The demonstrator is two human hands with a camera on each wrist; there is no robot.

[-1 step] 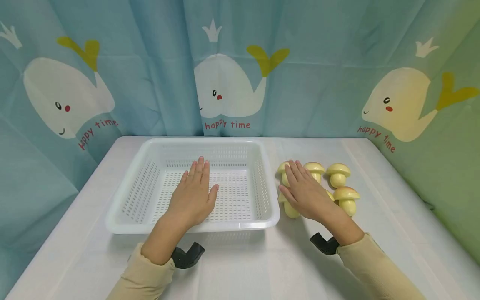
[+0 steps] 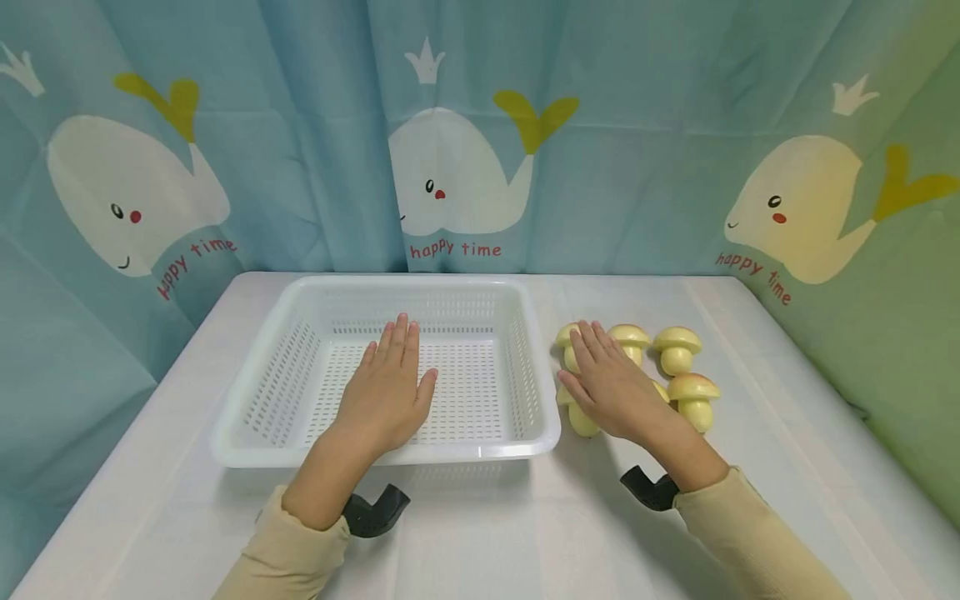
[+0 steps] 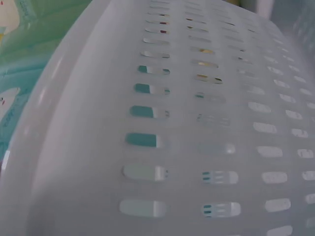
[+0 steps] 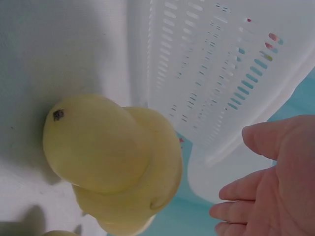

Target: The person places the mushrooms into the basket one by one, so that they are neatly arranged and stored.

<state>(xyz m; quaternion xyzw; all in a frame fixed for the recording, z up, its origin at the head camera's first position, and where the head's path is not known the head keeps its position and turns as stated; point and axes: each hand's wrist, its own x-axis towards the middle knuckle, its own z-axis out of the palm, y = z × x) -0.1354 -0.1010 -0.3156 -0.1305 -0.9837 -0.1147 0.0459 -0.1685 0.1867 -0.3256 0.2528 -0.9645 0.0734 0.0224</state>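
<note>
A white plastic basket (image 2: 480, 452) with slotted walls and a perforated floor sits on a desk (image 2: 465, 554) covered in white cloth. To the right of the basket stand six pale yellow toy mushrooms (image 2: 677, 357) in two rows, their rounded caps tinged with orange; some are partly covered by the right hand (image 2: 611, 385), the middle one of the nearer row most of all. The leftmost mushrooms are just beside the basket's right wall.

The left hand (image 2: 384, 396) is above the basket, palm down, fingers straight and thumb spread to the side; its grip is released and holds nothing. Whether it touches the basket is hard to tell, and the left wrist view shows only the slotted basket wall and part of the curtain. The right hand, to the right of the basket, is extended over the mushrooms, its grip likewise released; the right wrist view shows a gap between its fingers and the nearest mushroom, whose stalk end bears a dark mark.

Both beige sleeves (image 2: 750, 533) reach in from the near side of the basket, with black curved pieces (image 2: 378, 510) at the wrists. Behind the basket hangs a blue-green curtain (image 2: 637, 183) printed with white whales (image 2: 457, 183) and "happy time".
</note>
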